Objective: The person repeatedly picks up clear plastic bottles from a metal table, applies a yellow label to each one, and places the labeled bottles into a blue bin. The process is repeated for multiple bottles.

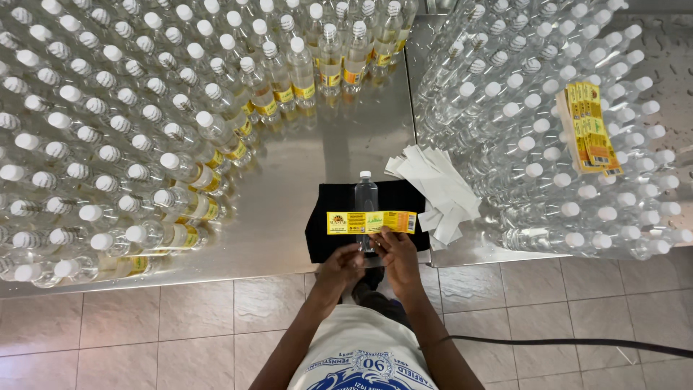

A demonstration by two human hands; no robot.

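Head view, looking down. A clear plastic bottle (366, 198) with a white cap lies on a black cloth (332, 231) at the near edge of the steel worktop (317, 152). A yellow label (371, 222) lies across the bottle's middle. The left hand (341, 266) and right hand (395, 249) each pinch the label's lower edge, their grip closed on it. White backing strips (437, 191) lie just right of the cloth. Labelled bottles (188, 173) stand to the left, unlabelled bottles (534, 130) to the right, bearing a label stack (592, 130).
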